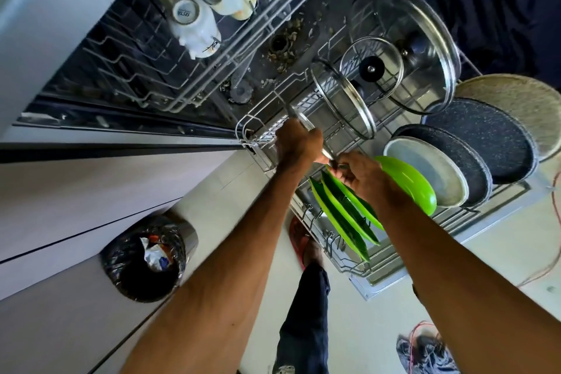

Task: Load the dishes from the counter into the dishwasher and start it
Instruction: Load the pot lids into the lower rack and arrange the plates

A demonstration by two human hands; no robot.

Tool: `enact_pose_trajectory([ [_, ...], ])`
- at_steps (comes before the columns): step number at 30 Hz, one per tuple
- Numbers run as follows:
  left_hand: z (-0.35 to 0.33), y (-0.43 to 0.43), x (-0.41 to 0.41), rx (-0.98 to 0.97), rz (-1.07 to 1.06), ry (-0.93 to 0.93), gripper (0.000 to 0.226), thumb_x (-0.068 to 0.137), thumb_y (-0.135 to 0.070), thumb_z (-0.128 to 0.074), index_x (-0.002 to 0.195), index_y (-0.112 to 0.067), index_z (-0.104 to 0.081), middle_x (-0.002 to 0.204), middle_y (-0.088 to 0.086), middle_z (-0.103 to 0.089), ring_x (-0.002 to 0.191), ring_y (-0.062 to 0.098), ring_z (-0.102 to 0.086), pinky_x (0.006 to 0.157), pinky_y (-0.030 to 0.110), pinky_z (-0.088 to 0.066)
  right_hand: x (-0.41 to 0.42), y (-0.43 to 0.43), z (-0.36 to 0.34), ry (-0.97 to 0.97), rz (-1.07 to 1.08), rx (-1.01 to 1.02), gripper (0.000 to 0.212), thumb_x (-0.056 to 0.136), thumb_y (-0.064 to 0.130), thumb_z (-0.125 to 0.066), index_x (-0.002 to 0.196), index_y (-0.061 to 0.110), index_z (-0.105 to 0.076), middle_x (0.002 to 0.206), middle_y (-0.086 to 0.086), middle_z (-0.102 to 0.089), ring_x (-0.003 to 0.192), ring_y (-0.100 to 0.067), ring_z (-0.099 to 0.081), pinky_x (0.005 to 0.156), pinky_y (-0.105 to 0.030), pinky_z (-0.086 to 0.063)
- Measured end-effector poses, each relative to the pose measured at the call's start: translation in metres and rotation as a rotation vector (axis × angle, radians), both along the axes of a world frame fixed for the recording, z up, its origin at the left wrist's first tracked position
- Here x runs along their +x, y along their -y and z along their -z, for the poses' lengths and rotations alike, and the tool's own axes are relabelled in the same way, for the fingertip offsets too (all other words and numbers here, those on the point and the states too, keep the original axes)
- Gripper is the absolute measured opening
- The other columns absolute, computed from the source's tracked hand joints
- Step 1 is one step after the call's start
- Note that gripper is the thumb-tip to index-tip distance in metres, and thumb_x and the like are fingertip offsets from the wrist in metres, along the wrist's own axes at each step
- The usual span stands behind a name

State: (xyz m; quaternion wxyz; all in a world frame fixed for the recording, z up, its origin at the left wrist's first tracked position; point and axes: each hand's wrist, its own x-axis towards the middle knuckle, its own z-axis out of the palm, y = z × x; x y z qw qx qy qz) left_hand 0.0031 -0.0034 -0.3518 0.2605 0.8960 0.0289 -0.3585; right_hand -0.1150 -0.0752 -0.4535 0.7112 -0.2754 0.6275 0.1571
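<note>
The dishwasher's lower rack (243, 128) is pulled out over the open door. My left hand (297, 144) is closed over a small metal-rimmed glass lid (301, 119) at the rack's near corner. My right hand (362, 177) pinches the lid's lower end beside it. Three green plates (343, 215) stand on edge just under my right hand, with a green bowl (408, 181) behind my wrist. Three bigger glass lids (403, 48) and dark speckled pans (485, 143) stand further back in the rack. White mugs (197, 21) sit upside down in the upper rack.
A bin lined with a black bag (145, 258) stands on the floor at the left by pale cabinet fronts. A woven round mat (516, 103) lies past the pans. My leg and red sandal (299, 240) are below the rack. Shoes (425, 352) and a red cable lie at right.
</note>
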Motion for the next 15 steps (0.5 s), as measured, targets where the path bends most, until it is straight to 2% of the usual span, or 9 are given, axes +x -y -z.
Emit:
enact_pose_trajectory([
  [2, -0.001, -0.005, -0.001, 0.022, -0.015, 0.004, 0.036, 0.092, -0.018, -0.066, 0.117, 0.007, -0.057, 0.102, 0.018, -0.071, 0.078, 0.028, -0.073, 0.069, 0.042, -0.063, 0.001, -0.002, -0.002, 0.056, -0.011, 0.017, 0.004, 0.095, 0.008, -0.059, 0.096, 0.004, -0.06, 0.083, -0.008, -0.068, 0.058, -0.008, -0.067, 0.054, -0.018, -0.052],
  [4, -0.002, -0.013, -0.002, 0.051, -0.014, 0.018, 0.034, 0.094, -0.021, -0.066, 0.114, 0.006, -0.058, 0.089, 0.009, -0.068, 0.067, 0.02, -0.069, 0.066, 0.038, -0.063, 0.002, -0.005, -0.004, -0.007, -0.087, -0.012, 0.01, 0.091, 0.01, -0.066, 0.086, 0.001, -0.064, 0.085, -0.015, -0.075, 0.074, -0.018, -0.072, 0.077, -0.027, -0.06],
  [5, -0.004, -0.016, -0.002, 0.062, -0.02, 0.032, 0.034, 0.094, -0.022, -0.066, 0.113, 0.005, -0.058, 0.086, 0.008, -0.067, 0.064, 0.018, -0.068, 0.064, 0.036, -0.062, 0.001, -0.005, -0.007, -0.043, -0.135, -0.037, 0.013, 0.089, 0.012, -0.069, 0.081, 0.002, -0.067, 0.087, -0.018, -0.076, 0.083, -0.023, -0.073, 0.088, -0.033, -0.058],
  [6, -0.005, -0.019, -0.001, 0.066, -0.031, 0.04, 0.035, 0.094, -0.023, -0.067, 0.113, 0.004, -0.057, 0.087, 0.009, -0.07, 0.064, 0.019, -0.07, 0.061, 0.036, -0.062, 0.001, -0.006, -0.011, -0.042, -0.148, -0.046, 0.013, 0.089, 0.013, -0.069, 0.08, 0.004, -0.067, 0.089, -0.016, -0.077, 0.087, -0.025, -0.074, 0.091, -0.035, -0.058],
  [9, -0.012, -0.025, 0.002, 0.024, -0.055, 0.038, 0.022, 0.091, -0.019, -0.068, 0.094, -0.002, -0.056, 0.086, 0.013, -0.073, 0.062, 0.022, -0.074, 0.056, 0.04, -0.063, -0.004, -0.011, -0.02, 0.114, 0.072, 0.01, 0.006, 0.092, 0.009, -0.064, 0.097, 0.006, -0.062, 0.079, -0.005, -0.075, 0.074, -0.015, -0.074, 0.071, -0.026, -0.058],
  [11, -0.017, -0.025, 0.006, -0.014, -0.045, 0.033, 0.019, 0.091, -0.017, -0.066, 0.084, -0.006, -0.053, 0.086, 0.014, -0.074, 0.062, 0.025, -0.074, 0.057, 0.041, -0.063, -0.004, -0.009, -0.023, 0.165, 0.14, 0.01, 0.019, 0.091, 0.006, -0.063, 0.109, 0.003, -0.06, 0.088, -0.01, -0.072, 0.072, -0.013, -0.073, 0.067, -0.024, -0.057],
  [13, -0.018, -0.024, 0.009, -0.073, -0.028, 0.036, 0.017, 0.092, -0.017, -0.065, 0.088, -0.001, -0.058, 0.086, 0.015, -0.074, 0.064, 0.027, -0.075, 0.058, 0.043, -0.063, 0.002, -0.003, -0.022, 0.172, 0.14, -0.012, 0.026, 0.09, 0.004, -0.063, 0.115, 0.002, -0.058, 0.099, -0.014, -0.067, 0.073, -0.014, -0.072, 0.067, -0.024, -0.057],
  [15, -0.015, -0.021, 0.015, -0.112, 0.017, 0.025, 0.024, 0.094, -0.018, -0.064, 0.095, 0.005, -0.061, 0.082, 0.014, -0.073, 0.059, 0.023, -0.074, 0.054, 0.038, -0.061, 0.011, 0.002, -0.019, 0.166, 0.15, -0.03, 0.026, 0.089, 0.001, -0.062, 0.114, 0.002, -0.056, 0.094, -0.015, -0.069, 0.072, -0.017, -0.073, 0.067, -0.027, -0.058],
])
